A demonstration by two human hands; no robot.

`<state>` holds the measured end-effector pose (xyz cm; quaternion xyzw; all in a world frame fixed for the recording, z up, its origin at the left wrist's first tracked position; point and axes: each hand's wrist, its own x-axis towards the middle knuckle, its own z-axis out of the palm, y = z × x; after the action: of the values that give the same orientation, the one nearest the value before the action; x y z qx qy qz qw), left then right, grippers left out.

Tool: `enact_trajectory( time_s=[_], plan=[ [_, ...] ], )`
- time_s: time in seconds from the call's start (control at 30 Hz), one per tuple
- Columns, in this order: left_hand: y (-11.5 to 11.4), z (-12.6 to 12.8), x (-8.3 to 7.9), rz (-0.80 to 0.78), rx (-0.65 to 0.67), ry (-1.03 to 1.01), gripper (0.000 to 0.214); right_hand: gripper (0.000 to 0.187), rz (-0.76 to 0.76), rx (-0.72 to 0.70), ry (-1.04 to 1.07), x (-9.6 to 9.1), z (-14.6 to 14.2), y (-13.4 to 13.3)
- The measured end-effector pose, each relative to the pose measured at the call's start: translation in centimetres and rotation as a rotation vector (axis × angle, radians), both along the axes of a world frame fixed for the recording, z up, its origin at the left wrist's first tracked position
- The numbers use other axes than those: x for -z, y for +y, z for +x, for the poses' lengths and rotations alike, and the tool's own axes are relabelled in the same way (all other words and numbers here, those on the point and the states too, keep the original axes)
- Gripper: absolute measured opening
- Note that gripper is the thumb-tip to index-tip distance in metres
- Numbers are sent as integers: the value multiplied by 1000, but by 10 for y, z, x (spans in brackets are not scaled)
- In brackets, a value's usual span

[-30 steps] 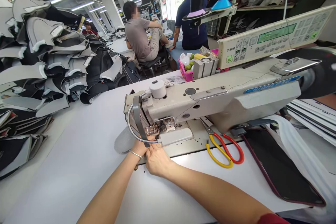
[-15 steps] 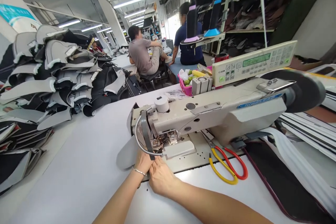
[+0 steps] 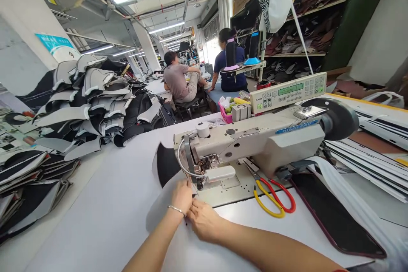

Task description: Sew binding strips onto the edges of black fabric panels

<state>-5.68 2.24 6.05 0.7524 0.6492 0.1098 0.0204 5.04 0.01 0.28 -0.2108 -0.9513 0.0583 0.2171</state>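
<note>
My left hand (image 3: 181, 196) and my right hand (image 3: 204, 221) rest side by side on a grey fabric piece (image 3: 159, 208) that lies flat on the white table (image 3: 105, 204). Both press it down just in front of the needle area of the sewing machine (image 3: 255, 140). The far end of the piece curls up and shows a black underside (image 3: 166, 164) behind the machine head. The fingers of both hands are bent onto the fabric, and a thin bracelet circles my left wrist.
Red-and-yellow scissors (image 3: 274, 197) lie on the machine bed. A dark sheet (image 3: 331, 214) lies at the right, with stacked panels beyond it. Piles of grey and black cut pieces (image 3: 89, 102) fill the left. A pink basket (image 3: 227, 114) stands behind the machine. Two people sit in the background.
The grey piece has fed further through the machine, and its black far end now curls up behind the head. My hands have drawn slightly back toward me. The view has tilted upward.
</note>
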Motion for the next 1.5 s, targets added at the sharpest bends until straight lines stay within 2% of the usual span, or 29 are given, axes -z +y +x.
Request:
enact_trajectory(
  time_s=[0.13, 0.23, 0.3, 0.37, 0.43, 0.5, 0.57, 0.63, 0.73, 0.8, 0.9, 1.03, 1.1, 1.17, 1.33, 1.5],
  plan=[
    [-60, 0, -4, -131, -28, 107, 25, 33, 8, -235, 2, -9, 29, -38],
    [-94, -13, -19, -273, 92, 23, 19, 29, -75, -271, -34, -19, 51, -59],
    [-104, -29, -31, -306, 76, -91, 25, 25, -171, -284, -61, -28, 62, -66],
    [-107, -47, -39, -271, -82, -207, 31, 24, -284, -312, -69, -40, 70, -65],
    [-104, -62, -39, -282, -242, -325, 34, 27, -416, -375, -94, -52, 76, -60],
    [-99, -70, -32, -370, -321, -434, 43, 31, -568, -410, -142, -65, 80, -49],
    [-92, -69, -22, -452, -366, -512, 52, 32, -714, -322, -156, -73, 80, -35],
    [-85, -61, -13, -486, -402, -645, 52, 31, -862, -112, -67, -76, 74, -19],
    [-77, -45, -4, -456, -449, -854, 42, 25, -1145, 185, 181, -69, 58, 2],
    [-76, -36, -2, -402, -454, -887, 40, 20, -1282, 266, 284, -61, 45, 10],
    [-80, -24, -2, -252, -387, -683, 38, 13, -1368, 271, 341, -52, 27, 15],
    [-94, -4, -1, -85, -126, -76, 35, 28, -1462, 269, 421, -43, 10, 16],
    [-101, 7, 2, -31, -23, 186, 34, 26, -1493, 270, 464, -39, 5, 17],
    [-105, 17, 5, 33, 24, 336, 32, 23, -1521, 272, 520, -34, 2, 17],
    [-108, 27, 14, 57, 103, 367, 16, 20, -1594, 297, 651, -26, 2, 16],
    [-108, 28, 18, 76, 120, 362, 13, 24, -1688, 282, 708, -31, 6, 20]
  ],
)
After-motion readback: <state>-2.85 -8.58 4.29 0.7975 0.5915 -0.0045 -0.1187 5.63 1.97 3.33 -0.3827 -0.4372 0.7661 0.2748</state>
